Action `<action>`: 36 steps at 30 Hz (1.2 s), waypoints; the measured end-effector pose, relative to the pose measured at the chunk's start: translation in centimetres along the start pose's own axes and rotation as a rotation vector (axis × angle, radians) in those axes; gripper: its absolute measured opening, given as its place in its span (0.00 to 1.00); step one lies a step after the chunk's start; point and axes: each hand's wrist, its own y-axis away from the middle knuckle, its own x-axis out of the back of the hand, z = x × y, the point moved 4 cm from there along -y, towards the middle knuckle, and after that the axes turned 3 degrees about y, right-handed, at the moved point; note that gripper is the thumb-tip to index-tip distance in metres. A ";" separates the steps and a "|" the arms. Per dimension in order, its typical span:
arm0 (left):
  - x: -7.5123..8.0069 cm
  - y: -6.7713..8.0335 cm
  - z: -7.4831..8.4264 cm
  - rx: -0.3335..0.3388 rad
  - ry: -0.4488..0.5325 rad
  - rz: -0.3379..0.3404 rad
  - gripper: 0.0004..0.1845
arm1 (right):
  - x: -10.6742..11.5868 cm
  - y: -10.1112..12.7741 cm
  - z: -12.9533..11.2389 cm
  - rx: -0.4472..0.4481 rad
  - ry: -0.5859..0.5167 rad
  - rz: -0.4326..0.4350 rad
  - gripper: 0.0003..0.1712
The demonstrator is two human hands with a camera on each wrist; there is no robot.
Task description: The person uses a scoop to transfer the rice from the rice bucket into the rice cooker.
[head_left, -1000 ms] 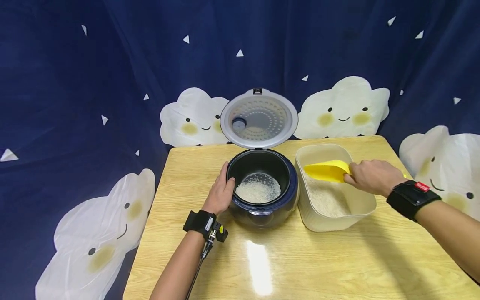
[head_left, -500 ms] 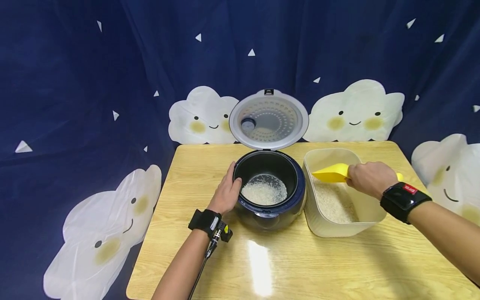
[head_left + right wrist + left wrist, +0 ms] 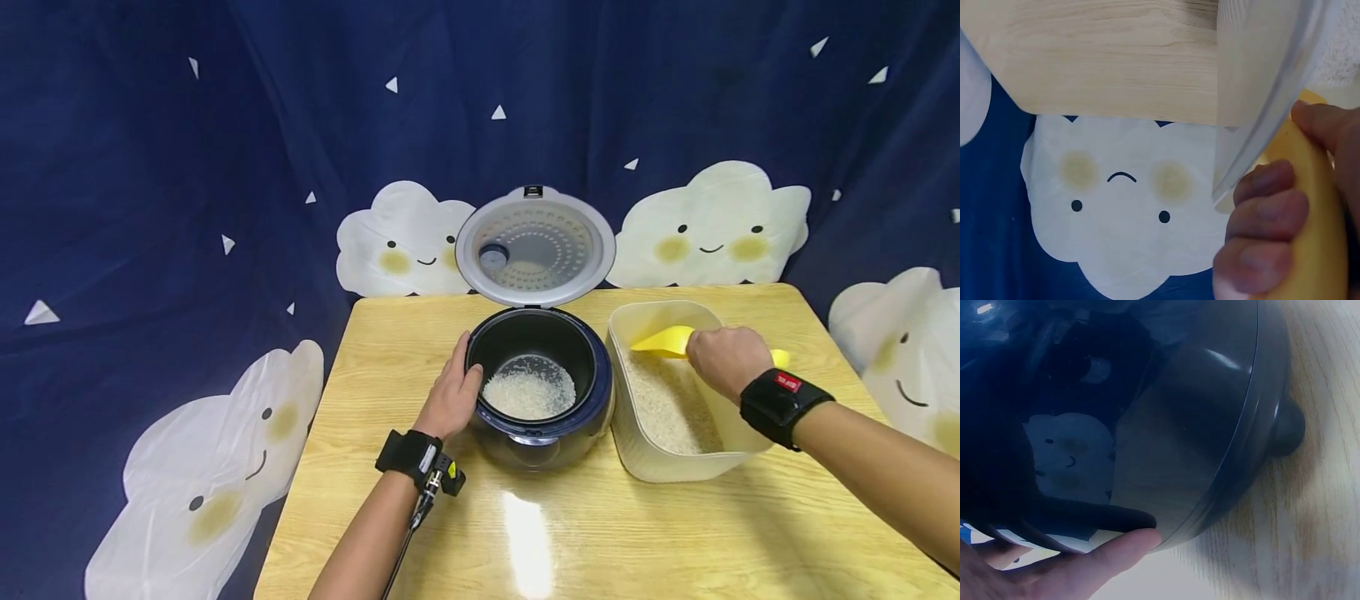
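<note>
A dark blue rice cooker (image 3: 536,417) stands mid-table with its round lid (image 3: 535,247) raised. White rice (image 3: 529,394) lies in its black pot. My left hand (image 3: 452,392) rests flat against the cooker's left side; in the left wrist view the fingers (image 3: 1116,553) press the glossy cooker wall (image 3: 1197,425). To the right a translucent tub (image 3: 637,446) holds more rice (image 3: 671,408). My right hand (image 3: 723,360) grips the handle of a yellow scoop (image 3: 663,340) over the tub. The right wrist view shows fingers (image 3: 1266,231) curled round the yellow handle (image 3: 1310,231) at the tub's rim (image 3: 1260,144).
The wooden table (image 3: 615,533) ends at a left edge near my left forearm and a front edge below. A dark blue curtain with white cloud faces (image 3: 708,225) hangs behind and around it. Light glares on the table in front of the cooker.
My right hand has carried the scoop a little lower and further back over the tub. The left hand stays on the cooker. The head view has shifted slightly.
</note>
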 end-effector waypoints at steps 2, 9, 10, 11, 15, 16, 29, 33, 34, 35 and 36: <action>-0.1 0.0 0.0 -0.003 -0.002 0.001 0.34 | -0.1 0.0 -0.3 0.011 0.010 0.010 0.18; -0.4 0.1 -0.3 0.002 0.002 -0.004 0.34 | -0.3 -0.4 -1.0 0.017 0.049 -0.004 0.18; -0.5 0.1 -0.3 0.000 0.004 -0.003 0.34 | -0.4 -0.5 -1.1 0.019 0.063 -0.020 0.18; -0.5 0.1 -0.3 -0.007 0.007 -0.001 0.34 | -0.5 -0.5 -1.1 0.020 0.076 -0.044 0.18; -0.7 0.2 -0.3 -0.025 0.005 -0.008 0.35 | -1.1 -0.4 -1.2 0.045 0.126 -0.131 0.18; -0.8 0.2 -0.4 -0.028 0.003 -0.013 0.35 | -1.2 -0.3 -1.1 0.051 0.128 -0.140 0.18; 0.0 -0.1 -0.1 -0.026 0.002 -0.012 0.35 | -1.1 -0.7 -0.8 0.177 0.114 -0.219 0.12; 0.2 -0.3 -0.1 -0.026 0.007 -0.007 0.35 | -0.6 -0.7 -0.6 0.187 0.086 -0.229 0.11; 0.2 -0.3 0.0 -0.024 0.006 -0.009 0.35 | -0.5 -0.6 -0.6 0.186 0.074 -0.226 0.11; 0.1 -0.2 0.0 -0.023 0.007 -0.010 0.35 | -0.5 -0.6 -0.6 0.192 0.076 -0.225 0.11; 0.1 -0.2 0.0 -0.020 0.007 -0.012 0.34 | -0.5 -0.5 -0.6 0.197 0.078 -0.227 0.11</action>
